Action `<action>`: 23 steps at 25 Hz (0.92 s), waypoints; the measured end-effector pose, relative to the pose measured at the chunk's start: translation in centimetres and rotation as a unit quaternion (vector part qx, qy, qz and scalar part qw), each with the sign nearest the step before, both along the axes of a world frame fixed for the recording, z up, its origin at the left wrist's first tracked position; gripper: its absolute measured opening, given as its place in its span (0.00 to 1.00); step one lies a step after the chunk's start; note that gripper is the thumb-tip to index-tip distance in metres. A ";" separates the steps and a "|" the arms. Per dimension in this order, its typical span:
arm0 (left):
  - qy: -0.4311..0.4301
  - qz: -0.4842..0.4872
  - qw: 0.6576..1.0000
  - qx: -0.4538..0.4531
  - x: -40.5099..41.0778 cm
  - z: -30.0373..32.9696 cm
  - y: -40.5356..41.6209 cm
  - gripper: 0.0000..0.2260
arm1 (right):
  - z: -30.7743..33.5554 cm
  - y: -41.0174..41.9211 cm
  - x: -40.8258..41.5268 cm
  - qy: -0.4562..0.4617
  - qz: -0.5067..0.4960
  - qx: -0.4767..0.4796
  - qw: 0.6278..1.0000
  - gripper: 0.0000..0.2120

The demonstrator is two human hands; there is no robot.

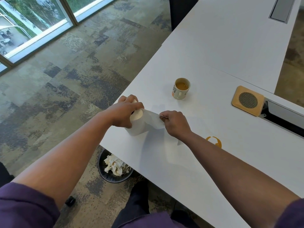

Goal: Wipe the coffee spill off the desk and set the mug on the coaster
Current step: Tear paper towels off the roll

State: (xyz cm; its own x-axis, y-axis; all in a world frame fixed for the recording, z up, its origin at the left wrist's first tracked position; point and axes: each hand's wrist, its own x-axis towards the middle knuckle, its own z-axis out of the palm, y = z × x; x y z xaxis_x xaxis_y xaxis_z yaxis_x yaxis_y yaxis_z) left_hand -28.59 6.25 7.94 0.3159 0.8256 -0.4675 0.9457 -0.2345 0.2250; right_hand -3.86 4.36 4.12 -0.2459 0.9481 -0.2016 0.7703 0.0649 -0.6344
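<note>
A white paper towel roll (137, 124) stands near the left edge of the white desk (222, 51). My left hand (126, 111) grips the top of the roll. My right hand (175, 124) pinches the loose sheet (152, 119) that stretches out from the roll. A brown ring-shaped coffee spill (215, 141) lies on the desk just right of my right wrist. A cream mug (181, 88) with orange lettering, holding coffee, stands farther back. A square wooden coaster (247, 100) with a round mesh centre rests to the mug's right.
A dark wastebasket (105, 171) with crumpled paper sits on the carpet below the desk's near-left corner. An open cable slot (283, 119) cuts into the desk right of the coaster; a closed hatch (282, 9) lies far back. Windows line the left wall.
</note>
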 end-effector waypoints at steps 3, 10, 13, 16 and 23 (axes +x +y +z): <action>-0.006 0.001 1.000 -0.001 -0.1 -0.1 0.0 0.35 | -0.2 0.1 0.1 0.009 -0.005 0.000 1.000 0.11; -0.032 0.007 0.999 -0.018 -0.2 -0.2 0.3 0.34 | 0.4 0.0 0.2 0.015 -0.002 -0.009 1.000 0.12; -0.059 0.025 0.996 -0.067 -0.6 0.0 0.7 0.36 | 1.4 0.6 0.5 0.043 0.003 -0.058 0.997 0.09; -0.094 0.045 0.984 -0.142 -1.1 0.5 1.3 0.37 | 2.4 1.6 1.9 0.090 0.015 -0.150 0.984 0.06; -0.168 0.054 0.965 -0.193 -1.7 0.4 1.2 0.31 | 0.3 2.1 6.5 0.272 -0.074 -0.312 0.907 0.11</action>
State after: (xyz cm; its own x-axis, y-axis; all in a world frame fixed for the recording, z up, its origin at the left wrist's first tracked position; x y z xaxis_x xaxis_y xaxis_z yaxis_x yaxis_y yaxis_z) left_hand -30.33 7.49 8.39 0.4259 0.6467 -0.6328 0.8179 0.0238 0.5748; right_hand 2.65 6.42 4.40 -0.3490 0.7214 -0.5981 0.3037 -0.5167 -0.8005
